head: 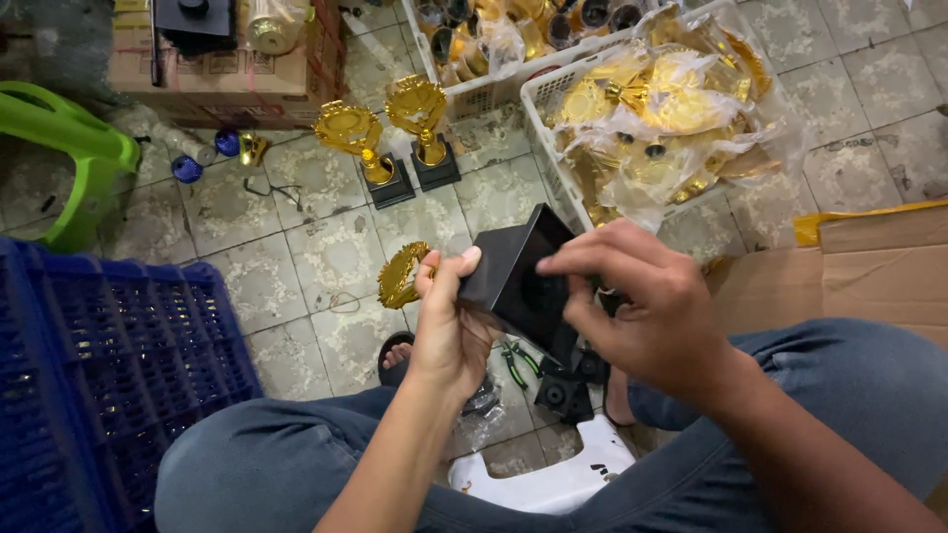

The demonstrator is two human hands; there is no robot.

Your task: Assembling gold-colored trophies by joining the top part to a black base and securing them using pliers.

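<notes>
My left hand [446, 316] grips a black square trophy base [513, 271], turned with its hollow underside towards me, and a gold trophy top [402, 274] sticks out to the left of that hand. My right hand [632, 296] has its fingers on the open underside of the base, closed around it from the right. Both hands are raised above my knees. Two finished gold trophies [393, 138] on black bases stand upright on the tiled floor further away.
A white basket [541, 94] of bagged gold trophy tops stands ahead on the right. A blue crate [109, 345] lies at left, a green plastic stool [69, 148] beyond it. Black bases [565, 390] and green-handled pliers [518, 360] lie by my feet, cardboard [869, 266] at right.
</notes>
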